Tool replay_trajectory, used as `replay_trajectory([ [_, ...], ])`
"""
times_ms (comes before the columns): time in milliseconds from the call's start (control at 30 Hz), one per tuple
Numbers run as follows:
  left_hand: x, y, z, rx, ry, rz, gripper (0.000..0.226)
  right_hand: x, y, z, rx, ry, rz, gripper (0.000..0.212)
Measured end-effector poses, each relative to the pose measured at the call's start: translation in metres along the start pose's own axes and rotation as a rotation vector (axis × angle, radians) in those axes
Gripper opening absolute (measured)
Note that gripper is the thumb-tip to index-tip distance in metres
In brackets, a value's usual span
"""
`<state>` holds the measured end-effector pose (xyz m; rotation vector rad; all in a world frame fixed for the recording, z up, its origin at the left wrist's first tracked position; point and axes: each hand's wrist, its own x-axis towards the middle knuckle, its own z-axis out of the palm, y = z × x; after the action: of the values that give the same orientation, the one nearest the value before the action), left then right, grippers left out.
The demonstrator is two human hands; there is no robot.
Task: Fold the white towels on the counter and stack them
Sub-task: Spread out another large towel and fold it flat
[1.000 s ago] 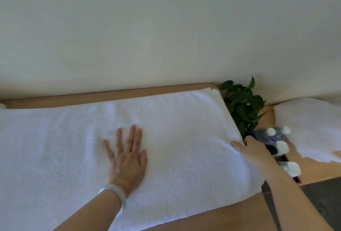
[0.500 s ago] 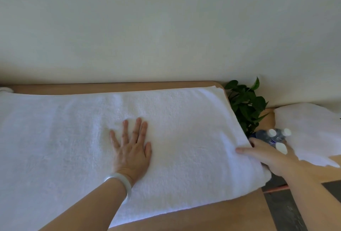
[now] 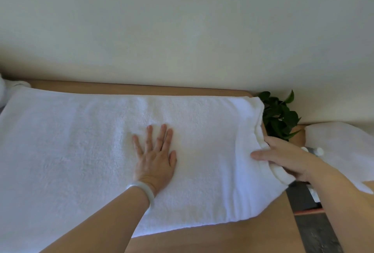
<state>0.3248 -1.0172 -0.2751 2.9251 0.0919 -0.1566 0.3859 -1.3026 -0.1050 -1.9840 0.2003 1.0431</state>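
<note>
The left hand [image 3: 154,158] presses flat, fingers spread, on the white towel [image 3: 81,151] covering the tabletop [image 3: 222,238]; the right hand [image 3: 287,156] grips the towel's bunched end.

Large white terry towel [image 3: 81,161], spread flat lengthwise across the worktop [image 3: 141,87], near edge close to the front, doubled in layers at the right end and bunched into folds there. Second white towel [image 3: 344,147], rumpled, lying apart at far right.

White towel [image 3: 81,161], tan counter [image 3: 202,238], green plant [image 3: 279,117] — bracelet [image 3: 144,191] perhaps pale.
</note>
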Motion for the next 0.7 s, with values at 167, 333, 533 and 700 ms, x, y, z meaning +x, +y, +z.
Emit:
replay_trajectory([
  [167,-0.007,-0.018,-0.036,-0.707,0.048,-0.106,0.045,0.009,-0.052,0.097,-0.295,0.040,-0.334,0.044],
  [333,-0.038,-0.051,-0.070,-1.348,0.098,-0.569,0.030,0.043,-0.058,0.182,-0.206,-0.201,-0.396,0.068],
  [533,-0.056,-0.055,-0.073,-1.025,0.005,-0.652,0.021,0.100,-0.085,0.189,-0.142,0.221,-0.305,0.026],
  [700,-0.070,-0.050,-0.069,-0.898,-0.269,-0.598,0.028,0.149,-0.131,0.214,-0.540,0.304,-0.266,0.068],
])
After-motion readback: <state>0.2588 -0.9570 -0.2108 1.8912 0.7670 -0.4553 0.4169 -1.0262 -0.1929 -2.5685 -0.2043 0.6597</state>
